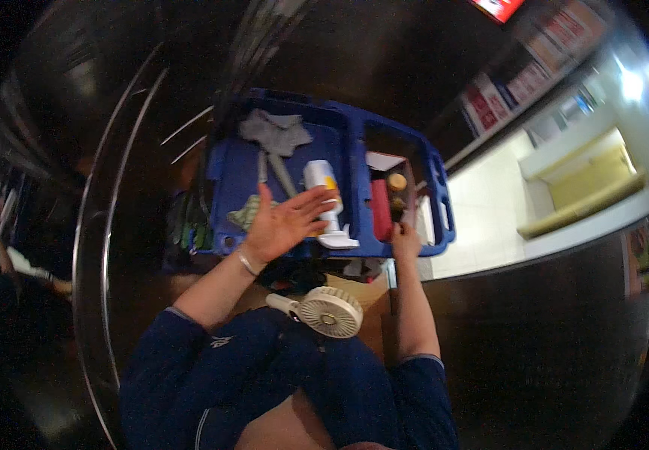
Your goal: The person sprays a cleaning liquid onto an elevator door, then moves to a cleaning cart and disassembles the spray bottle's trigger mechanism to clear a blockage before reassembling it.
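Note:
My left hand (287,223) is spread with its palm turned up above the large tray of a blue cart (227,176). Its fingers overlap a white spray bottle (318,176) lying on its side, trigger end toward me. I cannot tell whether they touch it. My right hand (405,241) is closed at the near edge of the cart's smaller right compartment; what its fingers grip is hidden. Just beyond it, a box in that compartment holds a red item (381,210) and a container with a tan cap (396,181). Grey crumpled cloth (279,133) and a greenish cloth (244,213) lie in the tray.
A white handheld fan (330,312) hangs at my front. Curved metal handrails (107,247) run along the dark wall on the left. To the right, a doorway opens onto a bright tiled floor (482,217) with a yellowish bench-like block (591,187).

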`<state>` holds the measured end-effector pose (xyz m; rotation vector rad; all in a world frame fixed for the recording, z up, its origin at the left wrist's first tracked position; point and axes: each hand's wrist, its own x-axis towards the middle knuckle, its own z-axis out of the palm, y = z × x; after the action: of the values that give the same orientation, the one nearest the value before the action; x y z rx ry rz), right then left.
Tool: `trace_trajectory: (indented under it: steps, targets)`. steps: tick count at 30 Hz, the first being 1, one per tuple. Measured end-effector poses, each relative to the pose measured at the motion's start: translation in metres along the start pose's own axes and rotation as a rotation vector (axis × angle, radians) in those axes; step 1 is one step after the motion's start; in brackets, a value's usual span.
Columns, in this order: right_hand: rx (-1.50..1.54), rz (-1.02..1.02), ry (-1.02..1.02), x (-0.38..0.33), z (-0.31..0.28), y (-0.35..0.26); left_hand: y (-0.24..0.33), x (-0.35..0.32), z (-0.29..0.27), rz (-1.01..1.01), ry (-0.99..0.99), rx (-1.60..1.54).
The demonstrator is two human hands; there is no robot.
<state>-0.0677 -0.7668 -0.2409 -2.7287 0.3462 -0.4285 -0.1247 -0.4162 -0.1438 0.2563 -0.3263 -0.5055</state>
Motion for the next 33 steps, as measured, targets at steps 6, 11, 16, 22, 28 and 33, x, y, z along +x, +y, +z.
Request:
trace_trajectory:
  steps: [6,11,16,22,28,33]
  targets:
    - [-0.043,-0.089,-0.004,0.020,0.007,-0.007,0.007,0.009,0.004,0.049,0.022,0.006]
    - [-0.135,-0.030,-0.093,0.026,0.007,-0.002,0.012,0.012,0.005,0.064,0.075,-0.045]
    - [-0.168,0.194,-0.313,0.046,0.017,-0.001,0.025,0.021,-0.031,0.156,0.328,0.317]
    - [0.018,-0.018,0.044,0.042,0.033,-0.037,0.041,0.000,-0.060,0.312,0.645,1.081]
    - [0.050,-0.018,0.037,0.040,0.025,-0.055,0.040,-0.003,-0.096,0.484,0.523,1.448]
    - [0.044,-0.030,0.020,0.050,0.033,-0.057,0.039,-0.004,-0.109,0.431,0.537,1.525]
